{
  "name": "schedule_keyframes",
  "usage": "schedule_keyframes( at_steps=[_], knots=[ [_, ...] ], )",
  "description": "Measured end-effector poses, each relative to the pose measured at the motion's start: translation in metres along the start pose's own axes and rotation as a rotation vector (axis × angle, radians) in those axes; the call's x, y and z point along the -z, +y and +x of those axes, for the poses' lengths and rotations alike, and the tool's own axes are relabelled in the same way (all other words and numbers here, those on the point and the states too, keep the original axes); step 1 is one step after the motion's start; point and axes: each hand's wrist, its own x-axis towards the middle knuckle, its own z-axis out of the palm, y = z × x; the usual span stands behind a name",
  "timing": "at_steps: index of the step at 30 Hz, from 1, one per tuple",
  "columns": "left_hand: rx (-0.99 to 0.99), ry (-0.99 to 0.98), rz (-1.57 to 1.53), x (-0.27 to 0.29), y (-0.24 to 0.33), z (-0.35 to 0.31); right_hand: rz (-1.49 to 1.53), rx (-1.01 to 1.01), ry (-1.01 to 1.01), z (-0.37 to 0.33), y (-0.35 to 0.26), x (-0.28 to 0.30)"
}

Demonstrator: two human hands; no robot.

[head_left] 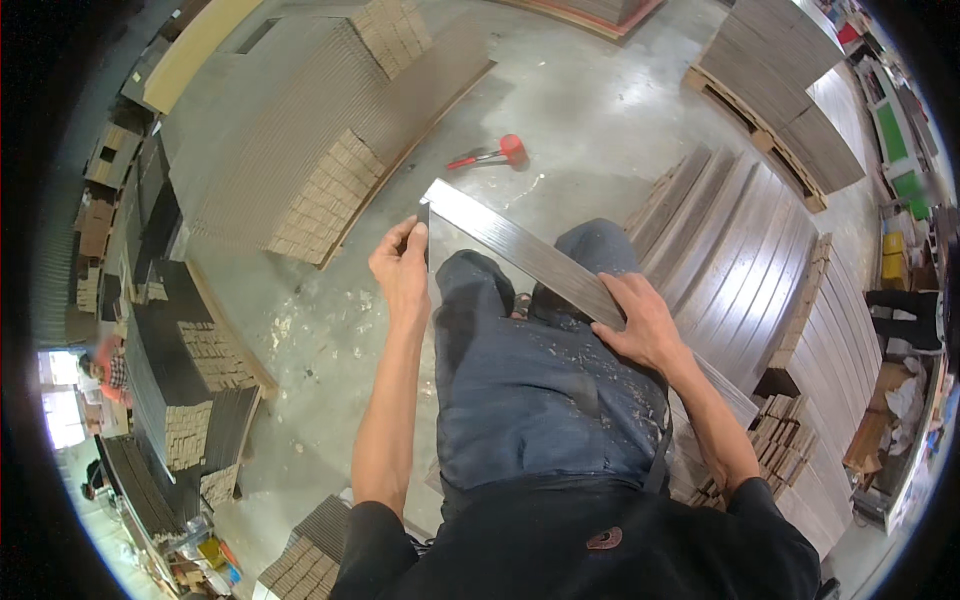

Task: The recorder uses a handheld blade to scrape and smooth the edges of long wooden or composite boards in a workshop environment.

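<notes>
A long grey wood-grain board point(520, 243) lies slantwise above my knees, its far end up and to the left. My right hand point(645, 318) grips it along its nearer part, thumb on one side and fingers over the top. At the far end, my left hand point(402, 268) pinches a narrow dark strip point(427, 225) between thumb and fingers. This strip meets the board's end at a corner; whether the two are joined I cannot tell. On the floor beyond lies a mallet point(512, 151) with a red head and red grip.
A stack of boards point(740, 250) stands close on my right, with bundled strips point(785, 440) beside it. Far left is a large board stack point(300, 140) on a base; darker stacks point(190, 340) stand nearer left. A loaded pallet point(770, 130) is at far right. People are at both edges.
</notes>
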Motion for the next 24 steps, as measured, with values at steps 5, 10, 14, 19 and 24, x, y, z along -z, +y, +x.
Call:
schedule_keyframes(
  at_steps=[5, 10, 14, 19, 24],
  knots=[
    [-0.119, 0.074, 0.074, 0.014, -0.016, 0.041, -0.033, 0.113, 0.064, -0.004, -0.003, -0.005],
    [-0.275, 0.038, 0.176, 0.012, -0.017, 0.053, -0.036, 0.19, 0.122, -0.006, -0.011, -0.002],
    [-0.394, 0.064, 0.265, 0.007, -0.013, 0.05, -0.033, 0.193, 0.161, -0.008, -0.013, -0.001],
    [-0.534, 0.062, 0.297, -0.002, -0.007, 0.032, -0.041, 0.207, 0.184, -0.01, -0.014, -0.002],
    [-0.543, -0.071, 0.394, -0.023, 0.001, -0.005, -0.058, 0.206, 0.196, -0.011, -0.016, -0.003]
  ],
)
